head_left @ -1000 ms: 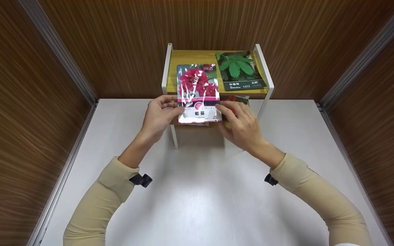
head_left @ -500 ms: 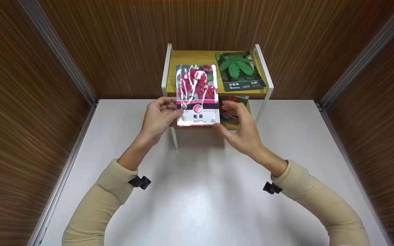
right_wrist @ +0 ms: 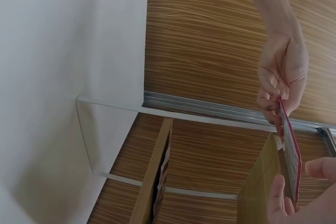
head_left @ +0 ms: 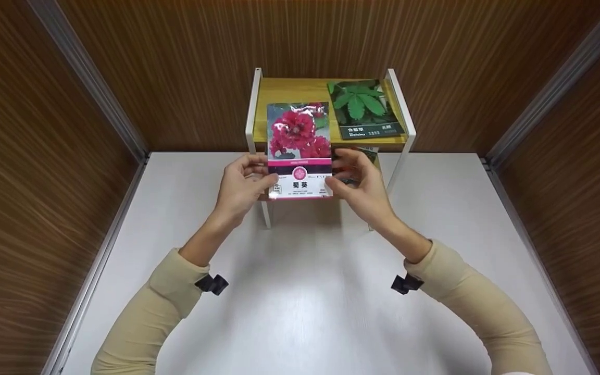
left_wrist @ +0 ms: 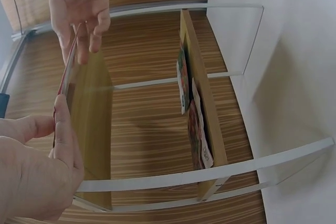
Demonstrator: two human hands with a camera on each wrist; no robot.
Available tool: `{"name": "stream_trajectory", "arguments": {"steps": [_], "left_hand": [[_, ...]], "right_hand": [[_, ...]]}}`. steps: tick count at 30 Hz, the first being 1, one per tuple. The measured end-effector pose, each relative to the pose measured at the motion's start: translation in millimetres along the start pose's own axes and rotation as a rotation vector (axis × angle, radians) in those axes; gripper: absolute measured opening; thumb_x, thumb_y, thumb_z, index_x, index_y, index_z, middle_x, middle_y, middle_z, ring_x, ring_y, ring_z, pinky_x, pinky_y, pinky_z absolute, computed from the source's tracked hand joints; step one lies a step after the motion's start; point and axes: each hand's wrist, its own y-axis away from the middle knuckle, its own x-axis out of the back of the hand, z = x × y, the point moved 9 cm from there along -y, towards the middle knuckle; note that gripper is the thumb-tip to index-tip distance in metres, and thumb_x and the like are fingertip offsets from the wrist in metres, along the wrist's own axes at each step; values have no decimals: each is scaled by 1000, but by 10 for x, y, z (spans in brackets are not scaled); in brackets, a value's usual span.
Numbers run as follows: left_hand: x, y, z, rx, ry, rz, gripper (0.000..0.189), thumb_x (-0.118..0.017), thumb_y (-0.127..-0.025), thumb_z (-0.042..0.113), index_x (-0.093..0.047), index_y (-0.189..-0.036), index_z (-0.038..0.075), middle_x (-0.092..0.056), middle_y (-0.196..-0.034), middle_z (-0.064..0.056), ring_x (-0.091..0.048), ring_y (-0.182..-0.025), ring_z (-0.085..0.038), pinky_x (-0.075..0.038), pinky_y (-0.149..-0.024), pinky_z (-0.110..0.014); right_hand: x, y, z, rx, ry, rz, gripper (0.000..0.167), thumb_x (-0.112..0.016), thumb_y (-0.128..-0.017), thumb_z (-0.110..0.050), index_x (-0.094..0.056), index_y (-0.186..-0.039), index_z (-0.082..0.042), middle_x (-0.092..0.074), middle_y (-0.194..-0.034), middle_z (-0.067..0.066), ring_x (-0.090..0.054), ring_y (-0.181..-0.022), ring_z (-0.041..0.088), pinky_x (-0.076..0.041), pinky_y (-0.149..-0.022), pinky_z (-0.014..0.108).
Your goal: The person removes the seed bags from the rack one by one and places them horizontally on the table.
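A glossy seed packet (head_left: 300, 140) with pink flowers is held up in front of the small shelf in the head view. My left hand (head_left: 242, 185) pinches its lower left edge, thumb on the front and fingers behind. At the opposite edge, my right hand (head_left: 362, 187) has its thumb over the front, with the fingers curved round beside and behind the edge. The left wrist view shows the packet (left_wrist: 68, 72) edge-on between both hands. A second seed packet (head_left: 362, 107), with green leaves, lies on the top board at the right.
The shelf's top board (head_left: 284, 86) is yellow wood between white metal side frames (head_left: 404, 104). More packets (left_wrist: 197, 129) lie on the lower board (left_wrist: 210, 114), partly hidden in the head view. Brown wood-grain walls (head_left: 201, 62) surround the white floor (head_left: 289, 312).
The pink-flower packet has come down slightly toward me and its glare has faded. My right hand loosened, shifted, and came back to the packet's right edge. The left hand kept its grip.
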Motion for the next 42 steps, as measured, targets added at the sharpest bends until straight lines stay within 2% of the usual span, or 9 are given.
{"name": "stream_trajectory", "arguments": {"steps": [5,13,21,32,37,42], "left_hand": [[1,22,7,-26,-27,8,42,-75,-96,6,-61,-135,4,-65,-117,-14,-65,-91,-19,-62,-75,-22],[7,56,-16,-38,-31,10,42,-76,-95,7,-62,-135,4,-65,-116,-15,-64,-83,-18,-60,-67,-19],[21,81,-54,-34,-31,16,42,-77,-95,7,-62,-134,4,-65,-116,-15,-62,-83,-17,-58,-69,-17],[40,214,-94,-67,-32,2,42,-77,-94,5,-63,-134,3,-66,-117,-17,-63,-87,-19,-57,-70,-16],[68,287,-157,-93,-7,6,42,-76,-93,2,-63,-133,0,-66,-114,-18,-63,-84,-17,-54,-67,-15],[76,357,-243,-90,7,5,43,-76,-94,1,-62,-134,-2,-65,-115,-19,-65,-85,-16,-58,-67,-17]], "right_hand": [[-23,-34,25,-67,-42,-15,58,-74,-96,-5,-51,-149,-6,-63,-133,15,-63,-108,23,-58,-87,16],[-41,-57,49,-114,-73,-24,64,-76,-91,4,-52,-149,-8,-61,-127,12,-63,-103,22,-60,-85,16],[-59,-35,66,-120,-75,-25,66,-77,-89,8,-53,-148,-8,-61,-121,10,-62,-98,20,-59,-82,15],[-130,93,117,-90,-163,-8,67,-75,-85,16,-53,-146,-2,-62,-118,11,-62,-96,19,-59,-81,15],[-187,165,160,-85,-187,-10,69,-75,-82,19,-54,-144,-1,-63,-111,8,-62,-89,16,-60,-78,16],[-222,234,192,-65,-176,-14,68,-76,-82,19,-54,-144,-1,-63,-109,8,-63,-87,15,-59,-80,17]]}}
